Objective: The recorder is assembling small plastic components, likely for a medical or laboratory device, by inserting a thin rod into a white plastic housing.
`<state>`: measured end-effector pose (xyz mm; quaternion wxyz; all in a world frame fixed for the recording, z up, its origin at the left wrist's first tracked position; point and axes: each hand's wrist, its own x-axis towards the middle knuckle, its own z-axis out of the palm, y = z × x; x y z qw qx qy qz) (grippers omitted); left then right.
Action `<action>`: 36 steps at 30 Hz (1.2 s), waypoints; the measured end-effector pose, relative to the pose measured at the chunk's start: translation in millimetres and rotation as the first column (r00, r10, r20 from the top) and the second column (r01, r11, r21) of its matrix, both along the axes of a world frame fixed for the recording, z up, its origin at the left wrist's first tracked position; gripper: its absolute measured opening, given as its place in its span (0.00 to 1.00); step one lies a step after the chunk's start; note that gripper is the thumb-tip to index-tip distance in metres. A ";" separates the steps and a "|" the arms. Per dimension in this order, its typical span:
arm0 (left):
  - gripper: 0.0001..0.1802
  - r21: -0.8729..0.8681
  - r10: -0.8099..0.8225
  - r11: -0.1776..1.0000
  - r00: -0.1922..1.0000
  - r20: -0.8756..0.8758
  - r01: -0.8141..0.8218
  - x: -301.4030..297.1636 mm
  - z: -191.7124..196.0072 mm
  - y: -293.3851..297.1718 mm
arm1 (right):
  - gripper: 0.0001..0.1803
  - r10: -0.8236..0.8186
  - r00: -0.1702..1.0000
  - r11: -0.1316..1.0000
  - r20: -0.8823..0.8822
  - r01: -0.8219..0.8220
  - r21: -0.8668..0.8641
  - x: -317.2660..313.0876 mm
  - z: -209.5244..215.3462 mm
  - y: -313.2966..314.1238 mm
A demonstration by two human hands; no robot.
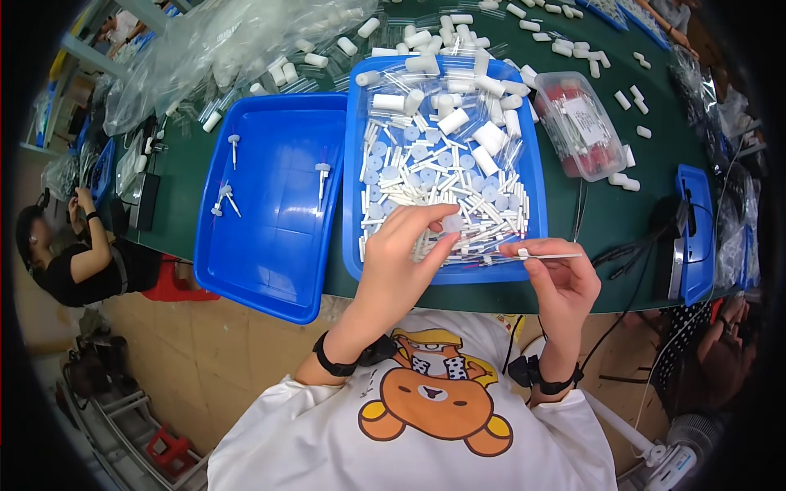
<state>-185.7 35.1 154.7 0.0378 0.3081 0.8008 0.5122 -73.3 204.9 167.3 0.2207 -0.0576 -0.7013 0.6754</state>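
Observation:
Over the near part of a blue tray (352,204), my left hand (397,258) pinches a small translucent white disc (452,222) between thumb and fingertips. To its right, my right hand (563,282) is closed on a thin white stick (561,255) with a small white collar, held roughly level. The two held pieces are apart. Beneath my hands the tray holds many short white sticks (483,214), loose pale discs (428,174) and thick white cylinders (453,121). In the second blue tray (278,254), on the left, lie several pieces with a disc fitted on a stick (322,176).
A clear plastic box (577,123) with red contents stands right of the tray. A large clear plastic bag (229,53) and loose white cylinders (315,60) lie farther back on the green table. Black cables (634,254) run at the right. Another person (74,254) sits at far left.

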 end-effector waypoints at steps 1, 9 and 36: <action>0.16 0.076 -0.019 0.997 0.991 0.129 0.009 4.7 -0.9 -0.1 | 0.08 0.008 1.000 1.000 -0.009 -0.008 -0.003 -1.3 0.2 -1.9; 0.15 0.617 -0.565 0.785 0.480 0.670 0.063 18.3 -7.4 2.4 | 0.10 -0.058 0.996 0.997 -0.067 0.061 0.047 4.9 2.0 -9.1; 0.12 0.537 -0.512 0.832 0.571 0.642 0.142 21.7 -8.4 -1.3 | 0.12 -0.031 0.997 0.923 -0.064 0.053 0.381 11.9 14.5 -12.9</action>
